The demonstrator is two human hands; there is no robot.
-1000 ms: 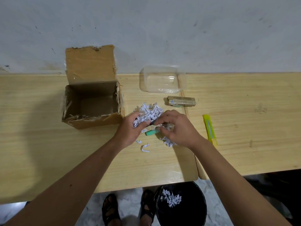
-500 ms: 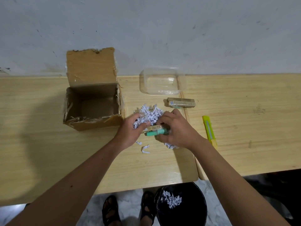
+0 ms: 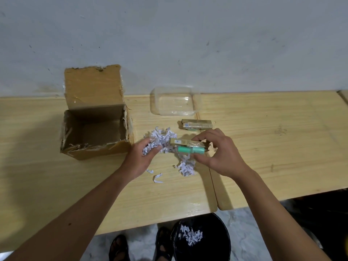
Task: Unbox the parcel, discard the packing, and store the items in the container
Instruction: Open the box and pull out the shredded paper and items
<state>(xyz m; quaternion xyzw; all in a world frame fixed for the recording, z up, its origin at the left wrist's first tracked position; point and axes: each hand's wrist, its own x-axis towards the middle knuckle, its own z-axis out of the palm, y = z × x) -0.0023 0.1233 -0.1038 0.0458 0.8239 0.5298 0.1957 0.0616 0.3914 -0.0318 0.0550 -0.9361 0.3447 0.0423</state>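
Note:
An open cardboard box (image 3: pixel 94 129) stands at the left of the wooden table (image 3: pixel 273 147), its flap up. White shredded paper (image 3: pixel 162 138) lies in a pile right of it. My left hand (image 3: pixel 143 157) grips a clump of that paper. My right hand (image 3: pixel 220 153) holds a small gold box (image 3: pixel 186 142) and a green tube (image 3: pixel 190 149) together, just above the shreds. Another gold box (image 3: pixel 196 124) lies on the table behind them. A clear plastic container (image 3: pixel 175 102) sits at the wall.
A black bin (image 3: pixel 201 240) with some shredded paper inside stands on the floor below the table's front edge, beside my sandalled feet (image 3: pixel 139 247). Loose paper strips (image 3: pixel 157 178) lie near the front. A seam between two tabletops runs under my right hand.
My right hand has drawn the green tube and gold box out of the shreds and raised them slightly. My left hand keeps its hold on the paper. The yellow cutter is now hidden behind my right arm.

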